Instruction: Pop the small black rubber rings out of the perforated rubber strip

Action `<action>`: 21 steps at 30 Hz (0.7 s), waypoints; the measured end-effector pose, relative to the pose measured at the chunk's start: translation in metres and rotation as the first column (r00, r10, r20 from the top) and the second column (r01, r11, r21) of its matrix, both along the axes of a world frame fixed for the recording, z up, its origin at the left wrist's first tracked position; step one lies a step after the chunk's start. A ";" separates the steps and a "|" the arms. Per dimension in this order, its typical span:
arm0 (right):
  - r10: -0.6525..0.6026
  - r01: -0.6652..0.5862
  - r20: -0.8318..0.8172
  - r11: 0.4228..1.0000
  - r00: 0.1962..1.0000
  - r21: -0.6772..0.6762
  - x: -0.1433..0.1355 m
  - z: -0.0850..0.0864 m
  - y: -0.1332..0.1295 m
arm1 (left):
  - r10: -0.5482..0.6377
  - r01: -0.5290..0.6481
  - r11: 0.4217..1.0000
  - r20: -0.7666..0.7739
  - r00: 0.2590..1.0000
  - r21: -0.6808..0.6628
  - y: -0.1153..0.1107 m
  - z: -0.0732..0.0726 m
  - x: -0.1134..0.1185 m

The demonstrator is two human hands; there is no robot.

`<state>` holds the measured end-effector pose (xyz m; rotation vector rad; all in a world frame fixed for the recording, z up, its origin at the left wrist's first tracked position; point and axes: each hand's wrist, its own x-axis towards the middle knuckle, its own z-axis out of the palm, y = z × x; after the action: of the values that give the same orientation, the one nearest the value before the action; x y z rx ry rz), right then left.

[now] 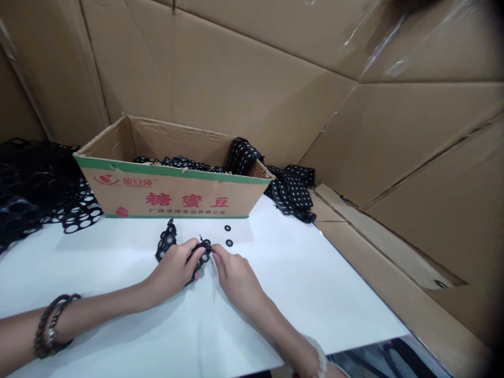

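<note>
My left hand (175, 270) is closed around a crumpled black strip of round discs (166, 241), whose pale centres show. One part sticks out to the left of the hand, another past the thumb to the right. With thumb and forefinger, my right hand (238, 275) pinches the right edge of this strip; the exact spot between the fingertips is too small to make out. Two loose black discs, an upper one (227, 228) and a lower one (229, 243), lie flat on the white table (331, 299) just beyond my right hand.
Behind my hands stands an open cardboard box (129, 194) holding many black discs. A dotted black strip (244, 155) hangs over its right end, beside more dotted strips (291, 191). Black perforated sheeting (35, 184) is heaped at left. Tall cardboard walls (252, 68) enclose the back and right.
</note>
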<state>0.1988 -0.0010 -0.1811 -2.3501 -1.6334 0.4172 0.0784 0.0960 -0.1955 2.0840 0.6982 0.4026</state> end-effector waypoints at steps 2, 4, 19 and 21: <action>-0.010 0.010 0.001 1.000 1.000 0.005 0.000 0.000 0.001 | 0.000 0.000 1.000 0.008 1.000 0.005 0.000 0.001 0.000; -0.022 0.022 0.007 1.000 1.000 0.013 -0.001 0.000 0.001 | -0.002 0.002 1.000 0.020 1.000 0.010 0.001 0.002 0.000; -0.059 0.074 -0.088 0.980 0.994 0.183 -0.002 0.000 0.004 | -0.016 0.015 0.999 0.052 0.999 0.029 0.003 0.011 0.000; -0.041 0.065 -0.118 0.977 0.992 0.203 -0.003 -0.002 0.005 | -0.019 0.018 1.000 0.048 0.999 0.025 0.003 0.011 0.000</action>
<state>0.1962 0.0035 -0.1833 -2.1707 -1.4828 0.3446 0.0784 0.0989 -0.1846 2.0950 0.6479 0.4513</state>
